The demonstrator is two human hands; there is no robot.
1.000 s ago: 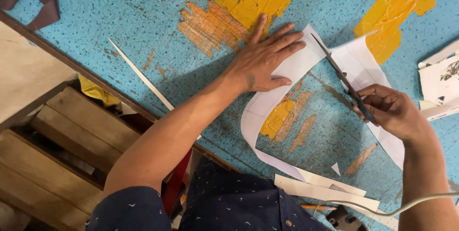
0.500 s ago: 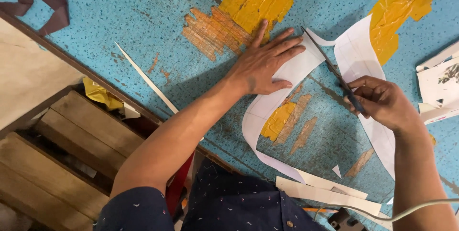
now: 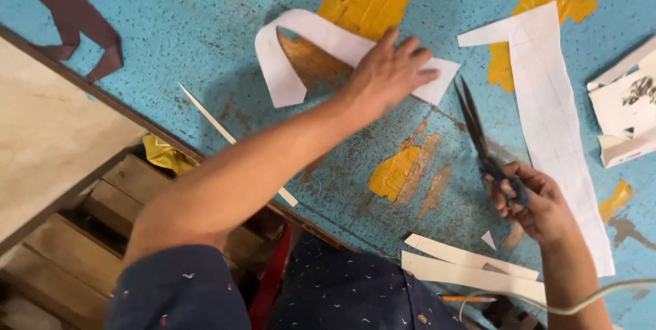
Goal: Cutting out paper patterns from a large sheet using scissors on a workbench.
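My left hand (image 3: 389, 74) lies flat, fingers spread, on a curved white paper piece (image 3: 301, 46). My right hand (image 3: 536, 200) grips dark scissors (image 3: 478, 135) by the handles, blades nearly closed, beside a long white paper strip (image 3: 553, 118).

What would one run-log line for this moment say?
left hand: flat on curved white paper piece | right hand: holds blue-handled scissors, blades shut | long white paper strip: apart

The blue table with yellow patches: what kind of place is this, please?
Probably a craft or pattern-cutting workshop: the worn table carries cut white paper pieces, the right hand holds scissors, and offcut strips lie nearby.
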